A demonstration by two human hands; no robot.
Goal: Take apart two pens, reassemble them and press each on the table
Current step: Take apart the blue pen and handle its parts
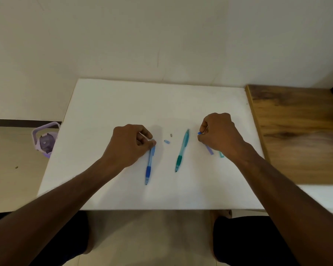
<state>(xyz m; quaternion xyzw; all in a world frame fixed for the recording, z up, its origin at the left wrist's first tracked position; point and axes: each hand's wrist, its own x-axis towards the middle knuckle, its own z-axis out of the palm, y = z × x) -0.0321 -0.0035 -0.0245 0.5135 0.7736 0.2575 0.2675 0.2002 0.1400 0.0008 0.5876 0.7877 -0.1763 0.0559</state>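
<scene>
On the white worktop [108, 104], left hand [130, 144] pinches the blue pen [150, 164]; right hand [218, 134] grips a small blue piece [199, 133], green pen [182, 150] between.

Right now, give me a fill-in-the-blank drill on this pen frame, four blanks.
1. The left hand touches the top end of the ____ pen.
2. The teal pen lies ____ the two hands.
3. The right hand pinches a small ____ piece.
4. A ____ bottle stands on the floor.

Missing: blue; between; blue; purple
</scene>
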